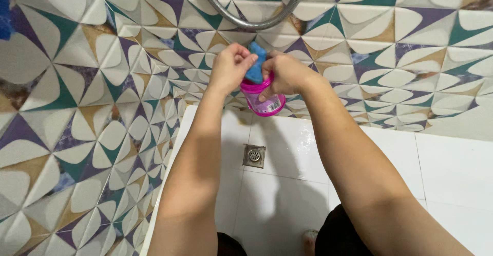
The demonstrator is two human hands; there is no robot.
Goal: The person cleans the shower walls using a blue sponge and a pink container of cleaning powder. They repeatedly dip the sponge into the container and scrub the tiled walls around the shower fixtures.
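A: Where is your left hand (232, 66)?

B: Your left hand is raised in front of the patterned wall, fingers pinched on the upper edge of a small bright blue sponge pad (256, 63).

A: And the right?

B: Your right hand (285, 73) is curled around the top of a small round pink plastic jar (264, 99) with a printed label, holding it up off the floor. The blue pad sits at the jar's mouth, between your two hands, touching both. I cannot tell how far it goes in.

A: What lies around them?

B: Just above your hands a flexible silver metal shower hose (251, 23) hangs in a loop against the wall tiles with their cream, teal, purple and tan leaf pattern (77, 112). Below the jar the glossy white floor tiles (452, 168) shine wet, and a square metal floor drain (254, 156) sits between your forearms. Your dark-clad knees show at the bottom edge.
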